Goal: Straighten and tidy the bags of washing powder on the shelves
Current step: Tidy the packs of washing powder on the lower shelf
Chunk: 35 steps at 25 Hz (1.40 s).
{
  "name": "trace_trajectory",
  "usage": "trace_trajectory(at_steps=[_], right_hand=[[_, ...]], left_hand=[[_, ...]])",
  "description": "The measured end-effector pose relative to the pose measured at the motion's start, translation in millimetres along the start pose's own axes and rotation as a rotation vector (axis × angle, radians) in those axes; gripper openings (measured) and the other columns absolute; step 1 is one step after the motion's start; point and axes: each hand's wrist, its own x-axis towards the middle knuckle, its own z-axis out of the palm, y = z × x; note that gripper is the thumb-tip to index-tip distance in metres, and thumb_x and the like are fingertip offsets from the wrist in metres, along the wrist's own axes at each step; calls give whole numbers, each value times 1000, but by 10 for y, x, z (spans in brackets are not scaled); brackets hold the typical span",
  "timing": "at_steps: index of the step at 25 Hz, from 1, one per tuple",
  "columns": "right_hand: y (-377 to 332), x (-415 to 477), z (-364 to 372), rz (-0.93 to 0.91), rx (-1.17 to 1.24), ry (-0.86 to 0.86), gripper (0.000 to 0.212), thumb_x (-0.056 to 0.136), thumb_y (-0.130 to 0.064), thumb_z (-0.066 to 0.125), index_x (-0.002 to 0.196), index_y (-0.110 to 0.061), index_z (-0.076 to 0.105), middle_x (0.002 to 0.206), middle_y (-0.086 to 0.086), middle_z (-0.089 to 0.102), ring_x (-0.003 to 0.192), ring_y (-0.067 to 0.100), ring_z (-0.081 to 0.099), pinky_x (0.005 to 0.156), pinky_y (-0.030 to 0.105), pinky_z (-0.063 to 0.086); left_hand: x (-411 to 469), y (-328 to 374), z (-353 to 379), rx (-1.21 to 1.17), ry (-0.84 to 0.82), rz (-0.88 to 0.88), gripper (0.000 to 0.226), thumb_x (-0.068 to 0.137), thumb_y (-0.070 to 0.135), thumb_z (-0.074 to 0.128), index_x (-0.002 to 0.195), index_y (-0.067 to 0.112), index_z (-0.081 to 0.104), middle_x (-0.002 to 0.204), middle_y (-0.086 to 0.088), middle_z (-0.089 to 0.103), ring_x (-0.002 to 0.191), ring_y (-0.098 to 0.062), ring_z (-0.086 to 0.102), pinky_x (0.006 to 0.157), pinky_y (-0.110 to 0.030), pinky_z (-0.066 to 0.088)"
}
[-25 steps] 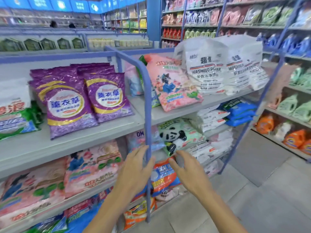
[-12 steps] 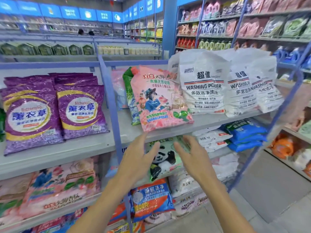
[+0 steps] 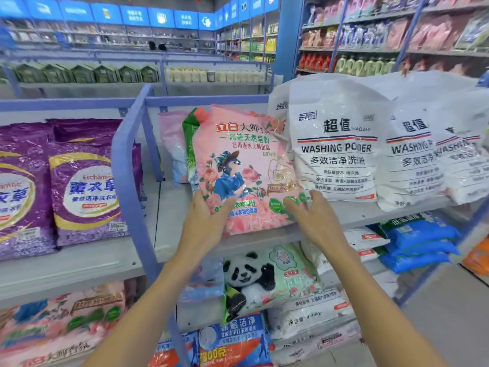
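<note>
A pink washing powder bag [image 3: 246,165] with a figure in blue and roses leans tilted on the top shelf [image 3: 264,235], its foot near the front edge. My left hand [image 3: 209,221] holds its lower left corner, thumb on the front. My right hand [image 3: 309,218] is on its lower right corner, which sits between thumb and forefinger. White "WASHING POWDER" bags [image 3: 336,144] stand upright just to the right, touching the pink bag. A green bag [image 3: 189,133] and a pale pink bag [image 3: 173,144] stand behind it.
A blue shelf upright [image 3: 124,165] divides this bay from the purple lavender bags [image 3: 84,192] on the left. Below are a panda bag [image 3: 254,279], blue bags [image 3: 418,242] and pink bags [image 3: 60,321]. The floor aisle [image 3: 449,308] runs to the right, with more shelving beyond.
My view has shifted right and closer to the shelf. Both hands have risen from the lower shelf level to the foot of the pink bag and taken hold of its corners.
</note>
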Motion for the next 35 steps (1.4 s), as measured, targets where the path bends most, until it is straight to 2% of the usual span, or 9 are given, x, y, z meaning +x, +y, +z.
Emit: trace_trajectory(at_steps=[3, 6, 8, 10, 12, 19, 25, 30, 35], right_hand=[[85, 393, -2, 127, 122, -166, 87, 80, -70, 67, 137, -6, 50, 130, 7, 63, 112, 23, 61, 90, 36, 46], [111, 579, -31, 147, 390, -308, 53, 69, -60, 80, 92, -14, 66, 72, -7, 73, 63, 10, 67, 64, 23, 48], [112, 688, -109, 205, 595, -444, 42, 77, -40, 85, 103, -11, 69, 83, 4, 77, 67, 10, 75, 68, 23, 58], [136, 761, -166, 290, 772, -568, 57, 75, -27, 85, 123, -5, 64, 105, 17, 77, 96, 33, 76, 92, 46, 59], [177, 749, -180, 299, 812, -614, 65, 71, -23, 85, 128, -4, 61, 111, 20, 75, 103, 42, 72, 96, 57, 55], [457, 318, -210, 142, 862, -635, 87, 48, -35, 100, 120, -1, 65, 111, 24, 74, 96, 43, 73, 92, 60, 55], [436, -446, -250, 105, 945, -606, 90, 47, -24, 100, 125, 0, 64, 111, 26, 73, 94, 43, 74, 77, 48, 62], [255, -1305, -248, 74, 964, -550, 31, 66, 2, 79, 94, -12, 80, 102, 23, 76, 89, 41, 75, 75, 49, 63], [155, -2078, -237, 63, 1053, -544, 42, 60, 16, 75, 88, -14, 81, 95, 20, 77, 78, 37, 76, 69, 47, 64]], left_hand=[[253, 93, 126, -164, 60, -156, 104, 70, 71, 78, 145, 17, 32, 140, 1, 50, 129, -21, 53, 102, -38, 44], [410, 190, 135, -281, 44, -324, 88, 51, 68, 91, 113, 13, 60, 99, -4, 63, 90, -19, 60, 79, -37, 49], [429, 174, 161, -407, 20, -354, 73, 47, 57, 97, 95, 11, 68, 87, -1, 73, 79, -23, 66, 77, -40, 54], [342, 167, 199, -514, 23, -367, 66, 53, 44, 98, 109, 21, 69, 99, -3, 79, 87, -28, 73, 89, -47, 58], [212, 158, 231, -559, 4, -340, 59, 64, 34, 94, 116, 19, 71, 101, -9, 79, 87, -31, 75, 90, -51, 59], [-403, 169, 167, -652, -15, -282, 52, 63, 19, 90, 110, 8, 73, 98, -17, 79, 81, -33, 77, 78, -51, 62], [-996, -16, -110, -729, -53, -248, 45, 59, 7, 90, 102, 5, 75, 94, -15, 78, 78, -29, 77, 68, -41, 63], [-1456, -241, -560, -899, -181, -302, 46, 73, 22, 82, 115, 6, 74, 115, -18, 75, 97, -32, 75, 89, -45, 60], [-1941, -395, -908, -947, -231, -275, 49, 77, 13, 78, 123, 4, 66, 98, -9, 78, 84, -24, 76, 70, -33, 62]])
